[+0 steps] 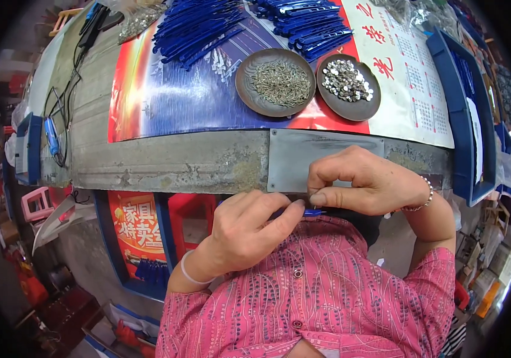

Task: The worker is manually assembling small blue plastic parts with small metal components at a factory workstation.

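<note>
My left hand [246, 230] is closed around a slim blue strip [313, 212], held low in front of the table edge. Most of the strip is hidden behind the fingers, with its end showing toward my right hand. Just above that end, my right hand [363, 182] pinches thumb and forefinger together; whatever sits between them is too small to make out. Beyond the hands, a brown dish [245, 98] holds a heap of small metal pins [279, 82]. Beside it, a second brown dish [351, 113] carries shiny silver discs [346, 80].
Piles of long blue pieces [196, 30] lie at the back on a printed poster [166, 113]. A grey metal plate [288, 161] sits at the table edge. Blue bins stand at right [461, 119] and below left [109, 238]. Black cables [64, 113] run along the left.
</note>
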{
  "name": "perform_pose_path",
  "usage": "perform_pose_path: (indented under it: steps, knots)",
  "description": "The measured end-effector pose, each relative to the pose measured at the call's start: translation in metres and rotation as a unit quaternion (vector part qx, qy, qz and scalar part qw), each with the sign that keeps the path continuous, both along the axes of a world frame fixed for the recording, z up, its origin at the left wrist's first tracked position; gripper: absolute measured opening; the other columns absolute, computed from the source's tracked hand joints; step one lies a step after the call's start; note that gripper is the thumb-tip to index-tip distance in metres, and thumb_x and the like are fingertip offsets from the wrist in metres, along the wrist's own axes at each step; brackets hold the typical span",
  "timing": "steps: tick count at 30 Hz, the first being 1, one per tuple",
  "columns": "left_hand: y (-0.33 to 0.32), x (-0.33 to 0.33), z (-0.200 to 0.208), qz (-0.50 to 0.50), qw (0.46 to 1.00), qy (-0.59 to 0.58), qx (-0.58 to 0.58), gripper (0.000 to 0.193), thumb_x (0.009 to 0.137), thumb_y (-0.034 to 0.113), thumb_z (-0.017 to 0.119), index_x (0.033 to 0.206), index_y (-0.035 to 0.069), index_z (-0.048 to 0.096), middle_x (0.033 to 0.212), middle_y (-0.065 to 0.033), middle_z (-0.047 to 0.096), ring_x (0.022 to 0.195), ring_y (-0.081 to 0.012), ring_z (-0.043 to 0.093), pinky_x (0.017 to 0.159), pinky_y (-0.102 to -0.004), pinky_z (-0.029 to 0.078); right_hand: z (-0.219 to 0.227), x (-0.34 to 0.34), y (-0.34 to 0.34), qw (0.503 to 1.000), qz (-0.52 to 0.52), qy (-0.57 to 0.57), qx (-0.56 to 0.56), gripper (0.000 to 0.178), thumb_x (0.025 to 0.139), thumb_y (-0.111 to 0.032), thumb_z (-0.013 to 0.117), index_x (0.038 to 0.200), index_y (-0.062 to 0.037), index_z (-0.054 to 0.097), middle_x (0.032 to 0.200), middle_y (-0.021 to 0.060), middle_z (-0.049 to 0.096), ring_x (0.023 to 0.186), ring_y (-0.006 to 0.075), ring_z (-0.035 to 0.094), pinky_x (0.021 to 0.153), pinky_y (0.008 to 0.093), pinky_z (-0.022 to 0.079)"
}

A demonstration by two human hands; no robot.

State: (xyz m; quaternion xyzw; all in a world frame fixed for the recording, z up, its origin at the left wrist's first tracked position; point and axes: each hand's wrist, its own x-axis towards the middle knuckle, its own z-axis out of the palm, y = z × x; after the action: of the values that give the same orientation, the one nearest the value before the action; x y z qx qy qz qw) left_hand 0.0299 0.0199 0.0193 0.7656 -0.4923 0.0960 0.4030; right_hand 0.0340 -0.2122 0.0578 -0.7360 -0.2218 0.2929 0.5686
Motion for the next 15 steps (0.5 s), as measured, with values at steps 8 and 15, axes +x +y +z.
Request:
perform_pose_path:
  steps: [8,15]
  knots:
    - [0.0008,0.0041,0.0022,-0.009,0.999,-0.028,0.019,0.03,0.064,0.007,0.066,0.094,0.004,0.064,0.078,-0.0047,0.057,0.059,-0.015,0.055,0.046,-0.027,0.042,-0.0018,0.002,0.0001,0.999,0.019,-0.034,-0.015,0.018,0.086,-0.015,0.062,0.081,0.0005,0.056,0.071,0.0125,0.055,0.065,0.027,0.055,0.059,0.0345,0.043]
    - [-0.0001,0.0057,-0.0013,-0.021,0.999,-0.023,0.024,0.029,0.065,0.008,0.065,0.094,0.003,0.064,0.078,-0.0051,0.058,0.059,-0.0154,0.055,0.046,-0.0273,0.042,-0.001,0.0033,-0.0007,0.994,0.049,-0.087,-0.045,0.015,0.084,-0.015,0.062,0.083,-0.0017,0.056,0.073,0.0124,0.056,0.072,0.0322,0.056,0.064,0.038,0.043]
